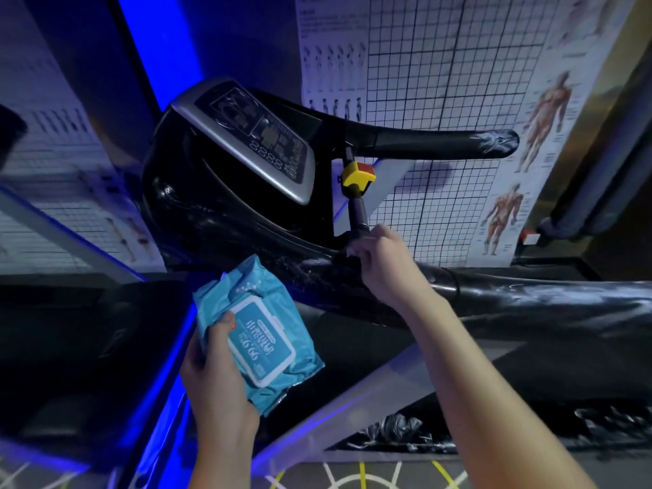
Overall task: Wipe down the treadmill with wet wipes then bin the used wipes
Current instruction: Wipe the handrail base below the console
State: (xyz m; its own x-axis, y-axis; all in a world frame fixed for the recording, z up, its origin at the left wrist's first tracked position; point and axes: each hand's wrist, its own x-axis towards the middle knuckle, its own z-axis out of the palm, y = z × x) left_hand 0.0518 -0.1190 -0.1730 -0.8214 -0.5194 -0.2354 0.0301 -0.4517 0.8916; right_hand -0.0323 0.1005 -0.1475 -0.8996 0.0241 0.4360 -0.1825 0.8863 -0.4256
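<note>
Treadmill (218, 206) fills the middle of the view: black housing, grey console (247, 146) tilted on top. Near handrail (529, 301) runs off to the right, its wrap looking streaked and shiny.

Wipe pack (243, 280) is low centre-left, held in the air just in front of the housing. Lid (261, 344) is flat down and no wipe shows anywhere.

Left hand (215, 375) grips the pack from below, thumb on top at the lid edge. Right hand (381, 262) is up at the joint where the black post (358, 213) meets the handrail. Its fingers are curled against the bar; can't tell if they grip it or hold anything.

Yellow-and-red safety stop (356, 174) sits on the post just above that hand. Grid chart (441, 65) and anatomy posters are on the wall behind.

Judgement: very early, the step is getting the first wipe out.
- Bring the right hand back to the pack and flip the lid with the left thumb.
- Pull one sheet only while the left hand keeps the pack steady.
- Start at the console, light on the buttons, then the handrails.
- Stay off the safety stop.
</note>
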